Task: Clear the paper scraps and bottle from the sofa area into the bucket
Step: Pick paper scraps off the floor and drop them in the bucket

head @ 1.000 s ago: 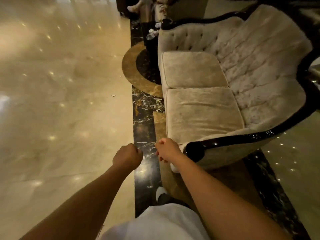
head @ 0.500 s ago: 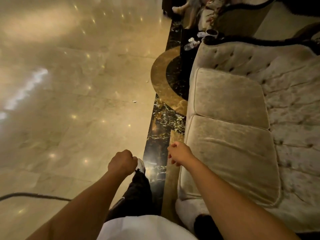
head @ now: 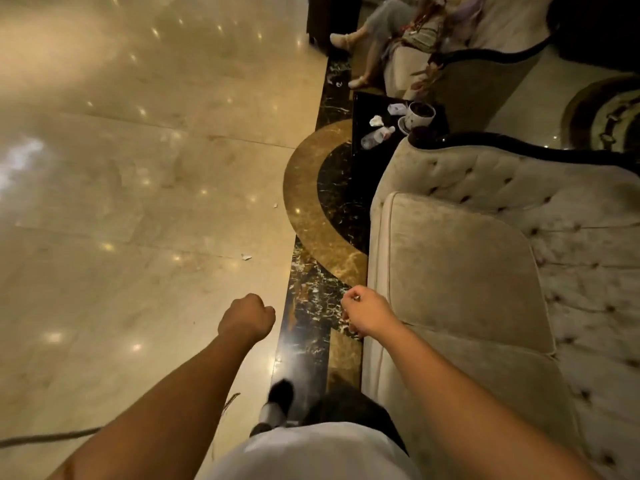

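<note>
L hand (head: 247,318): fingers curled into a fist, nothing visible in it, hanging over the pale marble floor (head: 138,168). R hand (head: 365,315): also curled, loose fist, just beside the front edge of the beige sofa (head: 467,271). There's a small glint at its top knuckle, can't tell what it is. No obj visibly held.

Task items:
- plastic bottle (head: 376,136) lies on its side on the black side table (head: 367,168), toward the tabletop's left edge, cap end pointing at the sofa arm.
- crumpled paper (head: 375,120) is just behind the bottle, same tabletop.
- another pale wrapper/scrap (head: 396,108) sits nearer the far edge; too small to ID.
- floor scrap (head: 246,257) is on the pale marble, near the dark marble border strip (head: 304,306).
- second floor scrap (head: 276,205) is further out, just beside the gold arc inlay (head: 301,202).

Other stuff: a white cup (head: 420,116) w/ dark contents stands on a saucer at the tabletop's right side, close to the sofa's dark-trimmed arm. The table stands betw this sofa and a second sofa (head: 485,74), where a seated person (head: 381,29) has legs stretched out. A dark cord (head: 45,438) runs across the floor bottom-left. Wearer's black shoe (head: 280,393) is on the border strip.
</note>
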### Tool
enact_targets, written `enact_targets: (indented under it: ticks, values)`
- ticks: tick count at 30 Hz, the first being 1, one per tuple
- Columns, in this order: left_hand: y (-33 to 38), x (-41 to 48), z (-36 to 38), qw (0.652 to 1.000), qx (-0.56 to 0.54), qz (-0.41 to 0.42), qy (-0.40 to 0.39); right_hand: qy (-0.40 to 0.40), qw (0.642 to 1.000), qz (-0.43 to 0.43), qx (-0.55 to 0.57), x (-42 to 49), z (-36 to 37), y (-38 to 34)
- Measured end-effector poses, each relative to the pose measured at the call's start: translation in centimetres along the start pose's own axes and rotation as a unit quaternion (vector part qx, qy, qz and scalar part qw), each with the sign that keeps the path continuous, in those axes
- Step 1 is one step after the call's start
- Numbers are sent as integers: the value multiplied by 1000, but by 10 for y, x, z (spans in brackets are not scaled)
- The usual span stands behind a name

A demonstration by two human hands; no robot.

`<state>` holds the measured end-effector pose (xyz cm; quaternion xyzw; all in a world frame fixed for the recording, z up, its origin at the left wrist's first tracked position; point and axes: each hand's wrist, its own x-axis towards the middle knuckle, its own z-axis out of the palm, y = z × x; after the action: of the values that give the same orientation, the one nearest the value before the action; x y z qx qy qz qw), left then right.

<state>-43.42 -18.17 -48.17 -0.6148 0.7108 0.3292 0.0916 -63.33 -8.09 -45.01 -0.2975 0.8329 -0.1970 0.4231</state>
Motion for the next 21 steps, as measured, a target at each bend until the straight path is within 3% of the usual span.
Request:
enact_targets:
  ticks: [9, 15, 21]
  values:
    - [78, 178, -50, 999, 1, -40, -37, -44, 999, 0, -32, 212, -50, -91]
    - [128, 280, -116, 989, -82, -124, -27, -138, 984, -32, -110, 341, -82, -200]
    - [128, 361, -146, 968, -168, -182, -39, -187, 964, -22, -189, 444, -67, -289]
